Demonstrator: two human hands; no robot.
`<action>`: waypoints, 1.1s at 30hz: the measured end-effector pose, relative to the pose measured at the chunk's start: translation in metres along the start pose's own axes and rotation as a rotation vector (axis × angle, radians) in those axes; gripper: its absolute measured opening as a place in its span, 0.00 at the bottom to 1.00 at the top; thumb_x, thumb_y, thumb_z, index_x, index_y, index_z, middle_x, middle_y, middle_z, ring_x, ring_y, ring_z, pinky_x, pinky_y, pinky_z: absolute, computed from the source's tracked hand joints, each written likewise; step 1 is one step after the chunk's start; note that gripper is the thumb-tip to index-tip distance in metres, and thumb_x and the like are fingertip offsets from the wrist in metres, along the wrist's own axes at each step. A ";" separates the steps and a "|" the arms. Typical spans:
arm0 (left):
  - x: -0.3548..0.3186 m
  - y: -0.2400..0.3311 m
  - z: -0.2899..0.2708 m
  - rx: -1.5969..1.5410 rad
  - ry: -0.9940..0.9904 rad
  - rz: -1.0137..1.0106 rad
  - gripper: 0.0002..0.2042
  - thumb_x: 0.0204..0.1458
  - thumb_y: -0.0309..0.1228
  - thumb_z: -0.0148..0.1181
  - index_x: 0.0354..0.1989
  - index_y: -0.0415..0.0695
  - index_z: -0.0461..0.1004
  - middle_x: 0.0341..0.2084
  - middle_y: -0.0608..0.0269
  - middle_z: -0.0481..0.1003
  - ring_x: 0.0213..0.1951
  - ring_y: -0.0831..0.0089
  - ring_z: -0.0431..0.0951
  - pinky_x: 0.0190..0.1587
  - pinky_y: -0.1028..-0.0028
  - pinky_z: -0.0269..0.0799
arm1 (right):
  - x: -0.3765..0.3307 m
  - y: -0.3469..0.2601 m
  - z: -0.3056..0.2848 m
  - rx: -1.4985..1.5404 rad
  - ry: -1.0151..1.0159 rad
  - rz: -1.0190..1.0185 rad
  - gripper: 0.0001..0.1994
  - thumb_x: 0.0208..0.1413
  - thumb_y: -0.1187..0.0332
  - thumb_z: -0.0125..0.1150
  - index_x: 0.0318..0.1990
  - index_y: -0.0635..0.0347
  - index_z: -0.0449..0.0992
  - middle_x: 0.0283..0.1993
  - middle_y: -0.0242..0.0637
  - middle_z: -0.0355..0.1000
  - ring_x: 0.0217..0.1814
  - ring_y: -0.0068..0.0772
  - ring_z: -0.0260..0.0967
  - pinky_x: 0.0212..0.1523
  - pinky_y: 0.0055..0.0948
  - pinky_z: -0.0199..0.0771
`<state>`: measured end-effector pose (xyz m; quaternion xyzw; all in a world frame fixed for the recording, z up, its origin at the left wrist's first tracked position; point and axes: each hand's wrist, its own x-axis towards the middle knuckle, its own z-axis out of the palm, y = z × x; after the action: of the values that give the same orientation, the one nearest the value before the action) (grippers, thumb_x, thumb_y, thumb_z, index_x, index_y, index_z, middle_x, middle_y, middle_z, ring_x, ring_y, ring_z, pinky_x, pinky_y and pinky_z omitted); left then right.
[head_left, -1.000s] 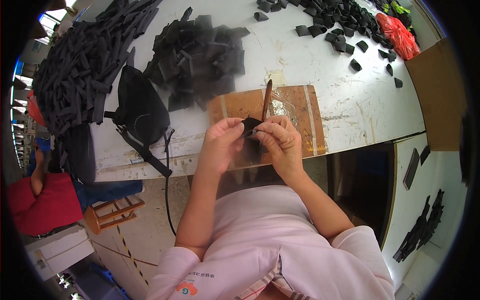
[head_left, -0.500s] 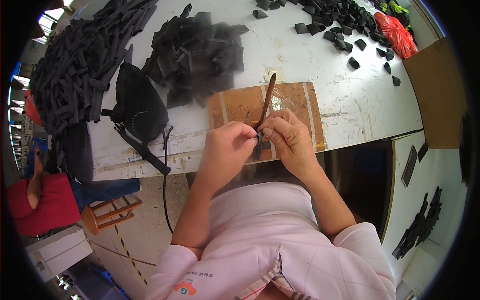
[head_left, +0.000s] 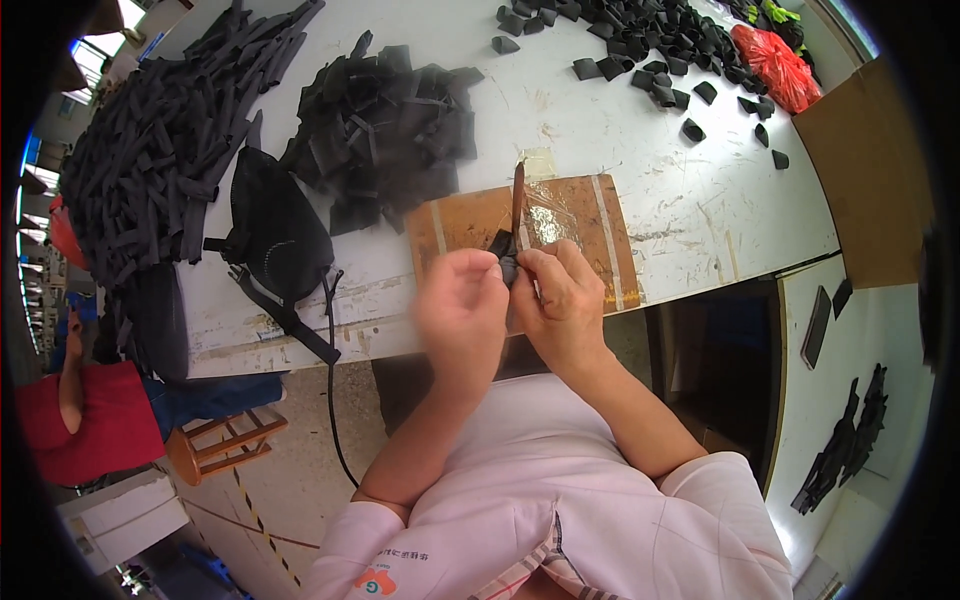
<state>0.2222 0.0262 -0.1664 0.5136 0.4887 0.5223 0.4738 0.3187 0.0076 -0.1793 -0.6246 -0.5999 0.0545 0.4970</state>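
Observation:
My left hand (head_left: 463, 305) and my right hand (head_left: 562, 300) meet over the near edge of a white worktable (head_left: 690, 215). Together they pinch a small black fabric piece (head_left: 505, 252) between the fingertips. A thin brown stick-like tool (head_left: 517, 200) rises from my right hand's grip and points away from me. Under the hands lies a brown board (head_left: 570, 225) taped with clear strips. The left hand is blurred by motion.
A heap of black fabric pieces (head_left: 385, 120) lies behind the board, and a bigger pile of black strips (head_left: 160, 150) sits far left. A black iron-like tool (head_left: 275, 235) with a cord rests left. Small folded black pieces (head_left: 660, 60), a red bag (head_left: 775, 60), a person in red (head_left: 85, 420).
Both hands stayed over the board. My left hand shifted slightly toward me and to the left, working the black piece; the brown tool stays upright in the right hand.

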 end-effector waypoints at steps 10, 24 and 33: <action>0.005 0.015 -0.004 -0.193 -0.122 -0.018 0.08 0.42 0.16 0.48 0.33 0.35 0.66 0.24 0.62 0.69 0.13 0.89 0.57 0.14 0.87 0.52 | 0.018 -0.004 -0.026 1.609 -0.399 1.054 0.06 0.50 0.70 0.56 0.24 0.61 0.69 0.21 0.25 0.61 0.19 0.13 0.52 0.17 0.12 0.48; 0.062 0.031 -0.011 -1.098 -0.462 -0.584 0.10 0.49 0.20 0.47 0.41 0.35 0.64 0.25 0.60 0.71 0.07 0.85 0.55 0.08 0.86 0.45 | 0.087 0.005 -0.028 1.092 -0.662 0.641 0.13 0.55 0.59 0.52 0.26 0.59 0.68 0.20 0.22 0.58 0.19 0.10 0.47 0.17 0.12 0.49; 0.061 0.054 0.001 -0.006 -0.308 0.528 0.11 0.47 0.23 0.54 0.41 0.37 0.68 0.36 0.61 0.71 0.38 0.75 0.71 0.39 0.80 0.64 | 0.076 -0.010 -0.036 0.468 -0.093 0.025 0.14 0.50 0.60 0.56 0.33 0.65 0.70 0.27 0.35 0.64 0.24 0.24 0.61 0.20 0.19 0.60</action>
<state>0.2220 0.0834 -0.1081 0.6946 0.2591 0.5449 0.3918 0.3568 0.0471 -0.1145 -0.4964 -0.5854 0.2270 0.5994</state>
